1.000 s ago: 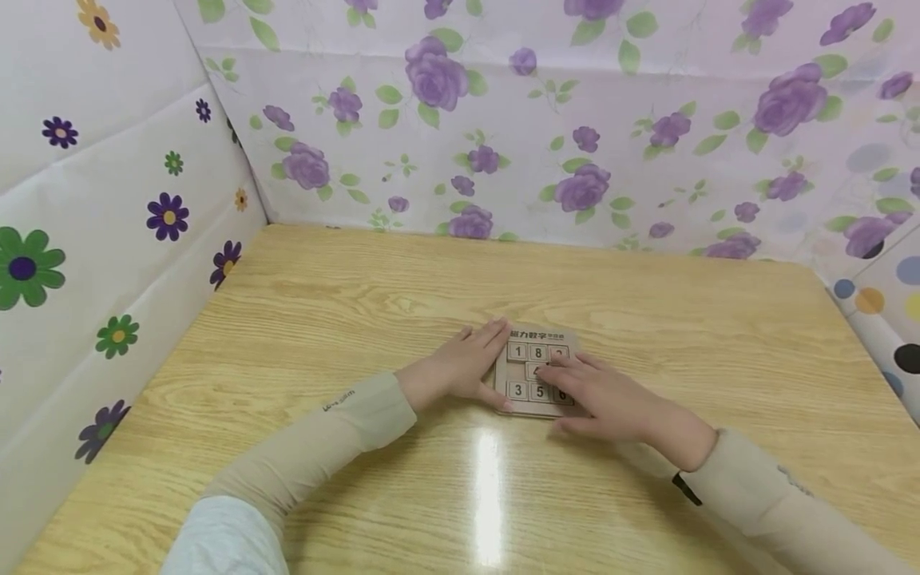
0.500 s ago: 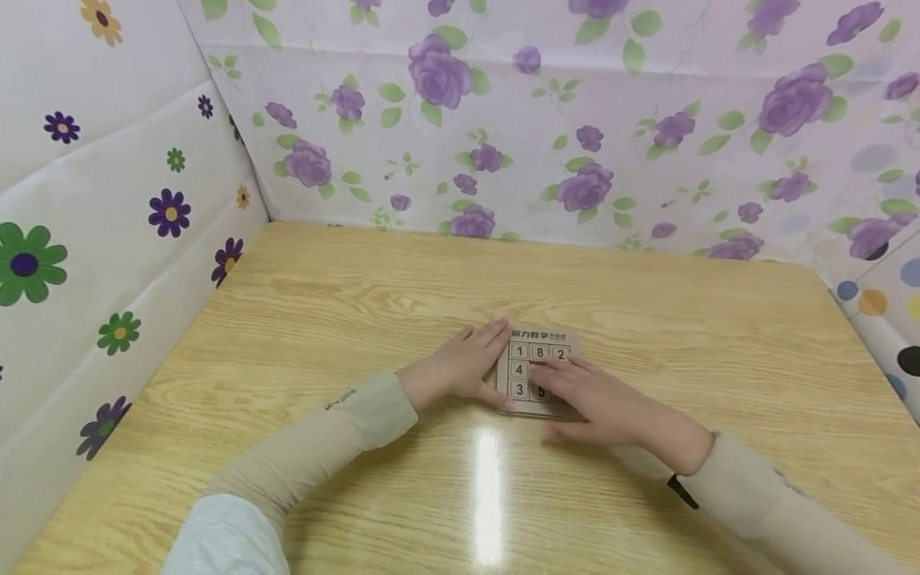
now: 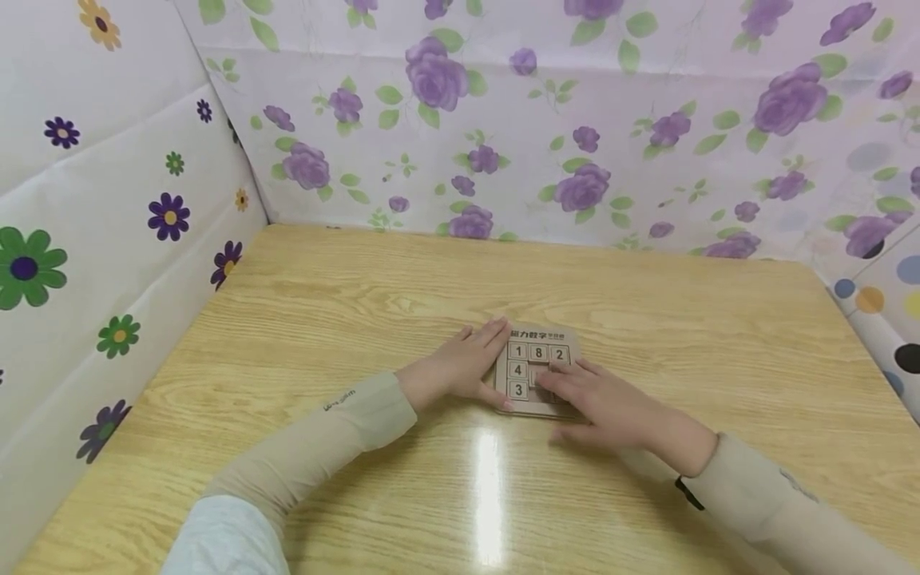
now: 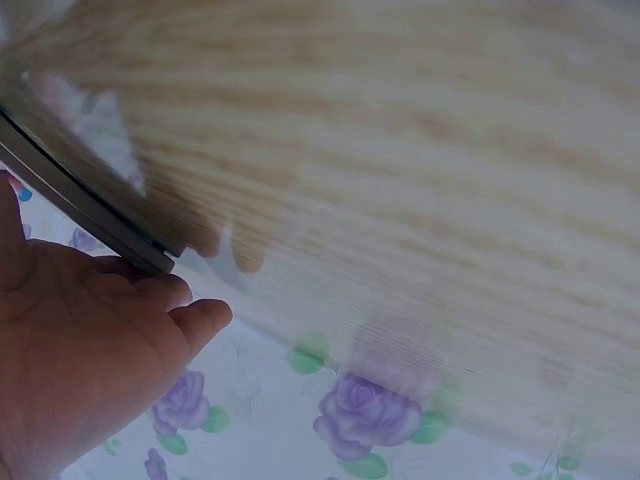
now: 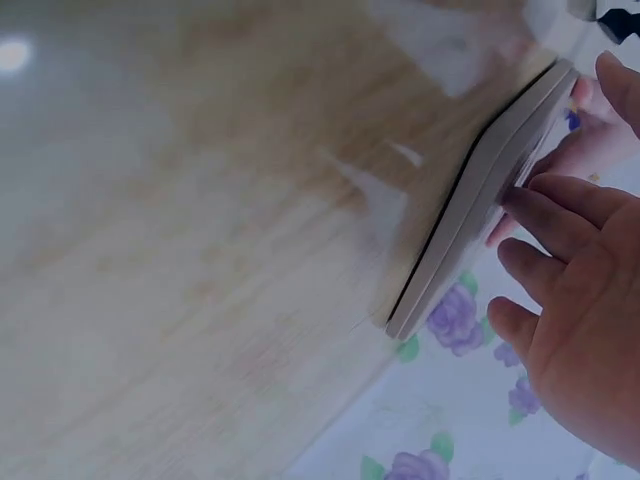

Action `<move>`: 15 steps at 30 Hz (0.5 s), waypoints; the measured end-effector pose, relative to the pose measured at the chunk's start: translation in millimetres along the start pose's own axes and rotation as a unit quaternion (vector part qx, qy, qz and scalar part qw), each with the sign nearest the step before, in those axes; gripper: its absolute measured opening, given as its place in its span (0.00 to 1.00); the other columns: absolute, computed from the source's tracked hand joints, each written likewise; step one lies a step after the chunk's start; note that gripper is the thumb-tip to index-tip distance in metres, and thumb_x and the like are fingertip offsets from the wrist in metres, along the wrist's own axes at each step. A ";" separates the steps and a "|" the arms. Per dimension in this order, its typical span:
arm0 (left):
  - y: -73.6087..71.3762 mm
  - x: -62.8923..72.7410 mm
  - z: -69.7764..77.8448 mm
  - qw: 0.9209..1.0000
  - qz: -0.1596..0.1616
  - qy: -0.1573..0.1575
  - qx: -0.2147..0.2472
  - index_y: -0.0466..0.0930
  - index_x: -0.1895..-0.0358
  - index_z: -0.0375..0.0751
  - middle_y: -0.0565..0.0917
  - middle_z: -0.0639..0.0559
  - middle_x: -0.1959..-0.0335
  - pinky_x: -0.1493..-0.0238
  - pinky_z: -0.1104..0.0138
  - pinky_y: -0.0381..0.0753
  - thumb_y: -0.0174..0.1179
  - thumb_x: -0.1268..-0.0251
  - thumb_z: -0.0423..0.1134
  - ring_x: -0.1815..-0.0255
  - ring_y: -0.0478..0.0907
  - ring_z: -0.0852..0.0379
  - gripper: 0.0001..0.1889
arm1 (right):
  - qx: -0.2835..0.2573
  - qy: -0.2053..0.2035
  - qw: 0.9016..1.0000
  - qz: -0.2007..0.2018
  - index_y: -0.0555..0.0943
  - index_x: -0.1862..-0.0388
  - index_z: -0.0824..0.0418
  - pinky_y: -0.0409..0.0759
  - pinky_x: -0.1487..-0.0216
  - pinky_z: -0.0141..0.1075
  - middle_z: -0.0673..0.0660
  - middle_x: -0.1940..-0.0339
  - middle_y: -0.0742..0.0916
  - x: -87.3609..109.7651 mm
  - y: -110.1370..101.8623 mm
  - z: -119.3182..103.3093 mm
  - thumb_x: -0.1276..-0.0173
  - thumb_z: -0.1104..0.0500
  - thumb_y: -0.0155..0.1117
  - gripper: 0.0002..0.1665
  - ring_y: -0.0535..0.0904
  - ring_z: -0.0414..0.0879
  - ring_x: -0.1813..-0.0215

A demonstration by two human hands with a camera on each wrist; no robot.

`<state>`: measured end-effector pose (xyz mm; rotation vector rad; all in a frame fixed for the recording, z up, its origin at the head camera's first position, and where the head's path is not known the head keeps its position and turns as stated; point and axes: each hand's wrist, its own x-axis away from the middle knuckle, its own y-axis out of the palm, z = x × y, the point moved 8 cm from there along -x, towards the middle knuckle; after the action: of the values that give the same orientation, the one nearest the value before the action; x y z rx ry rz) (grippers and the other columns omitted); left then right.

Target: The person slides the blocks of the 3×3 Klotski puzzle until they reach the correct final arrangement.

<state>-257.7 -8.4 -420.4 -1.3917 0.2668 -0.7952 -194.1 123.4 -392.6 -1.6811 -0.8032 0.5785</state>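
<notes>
- In the head view, the number board [image 3: 535,409] is lying flat on the bench [image 3: 359,295], a little right of the centre and below the middle of the frame. Its numbered tiles [image 3: 518,351] 1, 8, 2, 4 and 3 are showing; the others are hiding under fingers.
- In this same view, the left hand [image 3: 470,363] is resting along the board's left side, open, fingers straight. The right hand [image 3: 604,399] is also open, its stretched fingers touching the central tile [image 3: 535,374], whose number is not readable.
- The step is seeming to be the moving of tiles. For doing it well, the left hand should be bracing without squeezing, and one right fingertip should be pushing lightly, straight along row or column, so that nothing is jamming.
- In the left wrist view, the open palm is appearing at lower left, fingers touching the board's edge.
- In the right wrist view, slightly bent fingers are meeting the board's face at upper right, gripping nothing.
</notes>
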 end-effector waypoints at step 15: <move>0.1 0.3 0.9 1.000 -0.002 -0.003 0.006 0.35 0.24 0.37 0.36 0.45 0.22 0.23 0.53 0.39 0.58 0.54 0.74 0.21 0.35 0.52 0.64 | 0.004 -0.041 0.999 -0.028 0.64 0.30 0.66 0.54 0.26 0.56 0.62 0.30 0.71 -6.5 1.1 -29.1 0.37 0.42 0.62 0.44 0.61 0.59 0.27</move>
<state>-256.9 -7.9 -420.2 -1.3825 0.2543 -0.7953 -176.7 99.9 -386.6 -1.6317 -0.9036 0.6136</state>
